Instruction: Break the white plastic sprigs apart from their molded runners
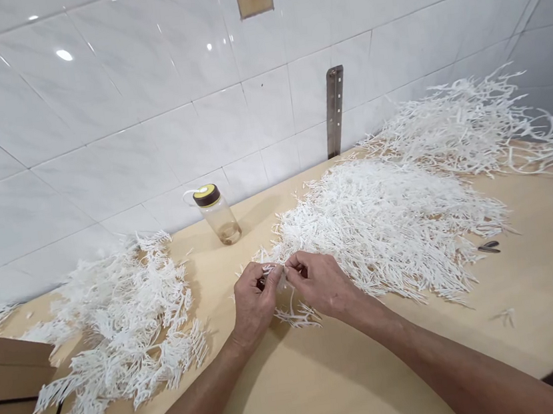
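Note:
My left hand [257,303] and my right hand [324,285] meet over the middle of the table, both with fingers pinched. Between them they hold a thin white branched sprig [297,317], whose lower ends hang below the fingertips. The exact spot where the fingers join is partly hidden. Just beyond my right hand spreads a wide heap of short white pieces [379,221]. Off to the left of my left hand lies a pile of white branched sprigs [124,320], looking bushier than the loose pieces.
A clear bottle [222,221] with a dark and yellow lid stands near the tiled wall. Longer white strands [468,126] are piled at the back right. A small dark object [489,247] lies right of the heap. A cardboard box [12,374] sits at the left edge.

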The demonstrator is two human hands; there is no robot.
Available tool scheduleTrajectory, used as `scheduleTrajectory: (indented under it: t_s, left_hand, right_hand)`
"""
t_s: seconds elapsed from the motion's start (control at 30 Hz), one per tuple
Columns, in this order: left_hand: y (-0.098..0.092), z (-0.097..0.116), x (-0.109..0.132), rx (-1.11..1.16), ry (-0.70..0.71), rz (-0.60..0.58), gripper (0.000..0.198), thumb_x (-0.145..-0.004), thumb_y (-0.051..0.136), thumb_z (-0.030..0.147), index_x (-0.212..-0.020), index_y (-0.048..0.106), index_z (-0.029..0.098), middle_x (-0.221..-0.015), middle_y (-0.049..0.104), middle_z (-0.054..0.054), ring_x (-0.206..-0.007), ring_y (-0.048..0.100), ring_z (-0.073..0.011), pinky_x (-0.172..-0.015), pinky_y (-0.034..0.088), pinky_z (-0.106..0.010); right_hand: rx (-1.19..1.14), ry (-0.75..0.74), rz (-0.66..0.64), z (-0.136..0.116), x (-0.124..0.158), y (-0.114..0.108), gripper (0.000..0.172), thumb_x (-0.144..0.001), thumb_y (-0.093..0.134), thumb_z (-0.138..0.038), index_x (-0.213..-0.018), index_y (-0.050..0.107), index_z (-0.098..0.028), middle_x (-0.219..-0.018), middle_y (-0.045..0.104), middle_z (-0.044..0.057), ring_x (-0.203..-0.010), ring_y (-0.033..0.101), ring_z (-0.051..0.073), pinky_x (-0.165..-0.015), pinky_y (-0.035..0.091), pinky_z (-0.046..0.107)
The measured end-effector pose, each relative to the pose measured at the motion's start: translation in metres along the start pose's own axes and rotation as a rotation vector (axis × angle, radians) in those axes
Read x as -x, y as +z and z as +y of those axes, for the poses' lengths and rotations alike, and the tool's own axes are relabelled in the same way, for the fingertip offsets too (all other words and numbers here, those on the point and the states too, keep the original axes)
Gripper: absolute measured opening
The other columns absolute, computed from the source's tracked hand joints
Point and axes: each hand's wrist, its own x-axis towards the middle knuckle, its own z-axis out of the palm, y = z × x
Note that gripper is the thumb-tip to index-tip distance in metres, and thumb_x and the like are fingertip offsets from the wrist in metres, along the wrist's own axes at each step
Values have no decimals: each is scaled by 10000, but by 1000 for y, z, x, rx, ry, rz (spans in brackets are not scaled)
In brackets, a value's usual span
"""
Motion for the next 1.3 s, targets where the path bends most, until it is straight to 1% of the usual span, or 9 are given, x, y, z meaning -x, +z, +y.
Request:
scheduleTrajectory:
  t_s: [0.2, 0.33, 0.43, 0.6, 0.7, 0.8, 0.87, 1.0, 1.3]
  left_hand:
    - [-3, 7, 3, -161, 191, -20, 179, -897, 574, 244, -756, 667, 184, -696, 548, -14, -654, 524, -134, -612, 426, -251]
    - [-6, 10, 3, -196, 285, -9, 178, -910, 543, 242, -803, 676, 190, -722, 541, -29, -652, 514, -141, -595, 420, -255]
    - [-7, 8, -2, -125, 161, -13, 205, -891, 588, 314, -768, 693, 188, -703, 559, -21, -634, 518, -135, -587, 417, -250]
    - [-6, 4, -8, 81, -259, -55, 381, -846, 605, 516, -799, 747, 166, -534, 495, 30, -501, 461, -109, -494, 383, -235]
    - [-5, 3, -8, 213, -424, -131, 535, -851, 526, 621, -872, 771, 146, -462, 419, 44, -419, 393, -95, -432, 375, -231]
    - [-5, 4, -7, 316, -488, -141, 569, -852, 511, 635, -900, 776, 133, -514, 527, 1, -440, 444, -104, -418, 395, -228]
    - [-4, 5, -7, 378, -485, -129, 527, -852, 543, 592, -945, 772, 127, -628, 637, -48, -496, 509, -119, -434, 414, -226]
    - [-5, 8, -7, 523, -453, -113, 449, -845, 595, 489, -1065, 738, 125, -934, 715, -117, -614, 580, -139, -501, 480, -239]
    - [-6, 5, -8, 481, -399, -159, 414, -812, 513, 257, -1165, 698, 144, -1133, 700, -116, -780, 649, -188, -710, 534, -321]
  right_hand:
    - [129, -63, -19, 2, 3, 10, 182, -849, 498, -224, -684, 569, -196, -624, 603, -5, -564, 508, 132, -528, 353, 253]
    - [283, -84, 109, 7, -2, 4, 172, -839, 499, -171, -669, 522, -191, -640, 597, 25, -558, 512, 142, -516, 355, 265]
    - [170, -39, 222, 10, -9, -15, 132, -834, 534, -187, -704, 552, -187, -640, 614, 26, -554, 551, 146, -511, 404, 263]
    - [-151, 32, 482, 16, -17, -50, 257, -880, 566, -425, -858, 597, -171, -633, 620, 19, -427, 547, 127, -409, 426, 255]
    - [-44, -17, 695, 22, -20, -61, 310, -831, 642, -406, -1002, 596, -151, -754, 654, 50, -502, 578, 144, -472, 476, 289]
    - [106, -152, 784, 21, -19, -60, 330, -820, 659, -350, -1069, 600, -141, -853, 667, 78, -618, 598, 166, -560, 496, 314]
    - [88, -250, 703, 15, -14, -51, 191, -887, 577, -327, -957, 635, -160, -792, 667, 56, -603, 582, 149, -549, 475, 285]
    - [-11, -342, 332, 2, -2, -24, 209, -933, 509, -308, -839, 642, -178, -655, 639, 5, -516, 523, 111, -511, 419, 240]
    - [-15, -101, -27, 0, 3, -7, 231, -916, 507, -351, -861, 674, -201, -745, 699, 6, -618, 588, 143, -572, 421, 258]
